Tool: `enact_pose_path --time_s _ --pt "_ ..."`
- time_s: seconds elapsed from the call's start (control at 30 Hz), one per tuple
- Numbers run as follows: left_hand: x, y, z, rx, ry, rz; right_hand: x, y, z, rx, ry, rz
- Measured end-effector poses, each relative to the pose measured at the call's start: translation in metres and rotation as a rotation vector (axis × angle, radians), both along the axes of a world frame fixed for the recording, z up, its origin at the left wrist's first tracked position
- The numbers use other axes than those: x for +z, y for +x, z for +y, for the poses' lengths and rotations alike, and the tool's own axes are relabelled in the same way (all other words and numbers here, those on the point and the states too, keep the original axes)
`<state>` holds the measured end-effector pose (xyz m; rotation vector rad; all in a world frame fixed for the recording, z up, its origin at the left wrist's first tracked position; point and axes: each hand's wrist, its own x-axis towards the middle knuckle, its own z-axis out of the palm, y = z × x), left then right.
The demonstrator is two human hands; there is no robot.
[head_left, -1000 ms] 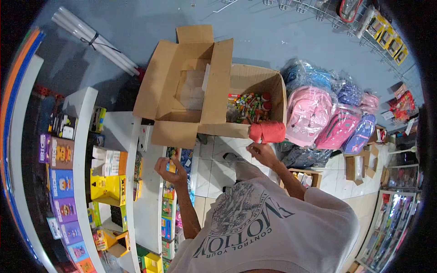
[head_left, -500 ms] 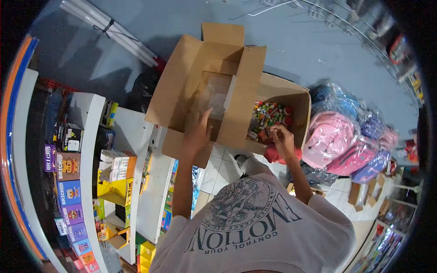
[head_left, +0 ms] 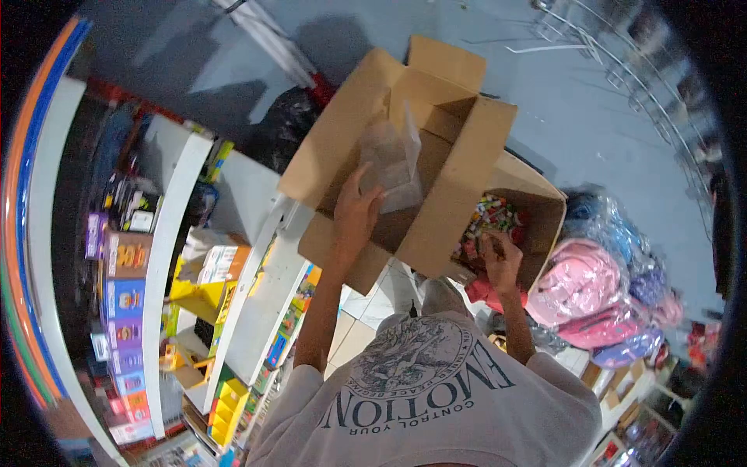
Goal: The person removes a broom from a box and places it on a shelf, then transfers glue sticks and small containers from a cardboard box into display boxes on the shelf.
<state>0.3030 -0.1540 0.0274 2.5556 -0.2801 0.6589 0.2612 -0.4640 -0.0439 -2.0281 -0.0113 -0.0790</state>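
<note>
My left hand (head_left: pixel 359 218) reaches into a large open cardboard box (head_left: pixel 476 183), its fingers closed on the near edge of a clear plastic container (head_left: pixel 395 159). The container is tilted inside the box, and one see-through side stands up. Over a second cardboard box (head_left: pixel 551 222), my right hand (head_left: pixel 502 261) has its fingers pinched together. Whatever they hold, if anything, is too small and blurred to name. Just beyond those fingers lies a heap of small colourful items (head_left: pixel 492 212) with red and green parts. The lower part of the heap is hidden by my right hand.
At left, white shelves (head_left: pixel 175 265) carry boxed toys and yellow display boxes (head_left: pixel 229 405). Plastic-wrapped pink and blue bags (head_left: pixel 580 280) are piled at right. White tubes (head_left: pixel 272 39) lean near a black bag (head_left: pixel 284 128). A wire rack (head_left: pixel 622 74) stands at upper right.
My left hand has closed on the clear plastic container, which is now tilted. My right hand stays over the small items, fingers still pinched. The view has turned, shifting the boxes rightward.
</note>
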Motion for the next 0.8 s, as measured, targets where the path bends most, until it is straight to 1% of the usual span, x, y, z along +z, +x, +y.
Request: enact_pose_path --time_s 0.1,0.17,0.23,0.3,0.4,0.5,0.53,0.6,0.67,0.7,0.73,0.77,0.8 --pt "0.021 -0.018 0.001 0.035 -0.039 -0.089 0.029 0.005 0.016 -0.109 0.01 -0.347" --pt "0.045 -0.037 0.0 0.009 0.024 -0.08 0.05 0.008 0.028 0.036 0.116 -0.398" --pt "0.069 -0.053 -0.01 -0.016 0.054 -0.115 0.078 0.012 0.047 0.162 0.131 -0.521" --pt "0.089 -0.067 -0.022 -0.04 0.059 -0.193 0.11 0.008 0.084 0.262 0.063 -0.72" --pt "0.11 -0.087 -0.031 -0.101 0.152 -0.296 0.113 -0.008 0.106 0.395 -0.04 -0.612" --pt "0.121 -0.115 -0.035 -0.083 0.148 -0.293 0.126 -0.029 0.129 0.478 -0.084 -0.561" --pt "0.118 -0.124 -0.037 -0.055 0.134 -0.258 0.134 -0.038 0.144 0.489 0.202 -0.417" --pt "0.107 -0.139 -0.036 -0.011 0.104 -0.185 0.133 -0.037 0.154 0.504 -0.042 -0.606" --pt "0.1 -0.149 -0.026 0.045 0.136 -0.275 0.122 -0.029 0.164 0.595 0.013 -0.527" --pt "0.102 -0.155 -0.023 0.069 0.151 -0.316 0.116 -0.021 0.171 0.683 0.184 -0.343" --pt "0.105 -0.166 -0.021 0.101 0.1 -0.31 0.117 -0.013 0.176 0.771 0.259 -0.226" --pt "0.118 -0.181 -0.018 0.131 0.05 -0.305 0.12 -0.006 0.182 0.846 0.329 -0.101" --pt "0.126 -0.196 -0.012 0.159 0.0 -0.301 0.134 0.002 0.189 0.928 0.306 -0.049"
